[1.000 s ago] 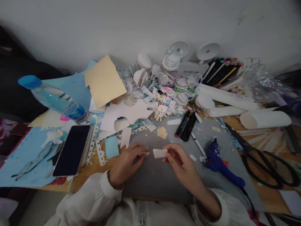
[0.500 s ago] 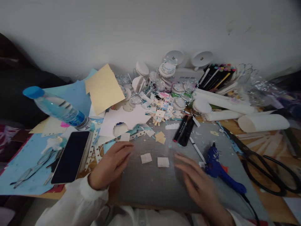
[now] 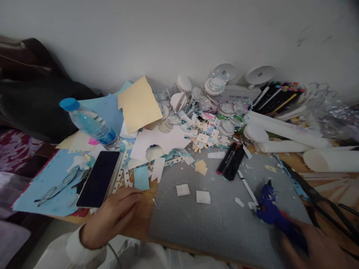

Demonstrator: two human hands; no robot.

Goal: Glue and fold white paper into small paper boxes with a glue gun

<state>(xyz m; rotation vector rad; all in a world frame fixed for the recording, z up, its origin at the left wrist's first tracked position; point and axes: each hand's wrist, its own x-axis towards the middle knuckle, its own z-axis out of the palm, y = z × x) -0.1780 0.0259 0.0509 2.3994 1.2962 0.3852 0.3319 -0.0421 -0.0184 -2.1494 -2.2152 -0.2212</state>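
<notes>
My right hand (image 3: 318, 243), smeared by motion, is at the handle of a blue glue gun (image 3: 267, 203) lying on the right of the grey cutting mat (image 3: 196, 228). Its fingers and thumb show on either side of the handle; whether they are closed on it I cannot tell. My left hand (image 3: 114, 213) rests by the table's front edge below a dark phone (image 3: 98, 179), fingers loosely stretched out, holding nothing. Between the hands, a white paper piece (image 3: 183, 189) and another white paper piece (image 3: 203, 197) lie apart on the mat.
Black scissors (image 3: 322, 198) lie at the right; a black marker (image 3: 226, 158) and a white pen (image 3: 246, 186) are on the mat. Glasses (image 3: 57, 186) and a water bottle (image 3: 91, 125) stand left. White discs (image 3: 215, 85), paper scraps and paper rolls (image 3: 288, 129) crowd the back.
My right hand has moved right from beside the paper pieces to the glue gun's handle. My left hand has drawn back left, toward the front edge. The view has shifted left.
</notes>
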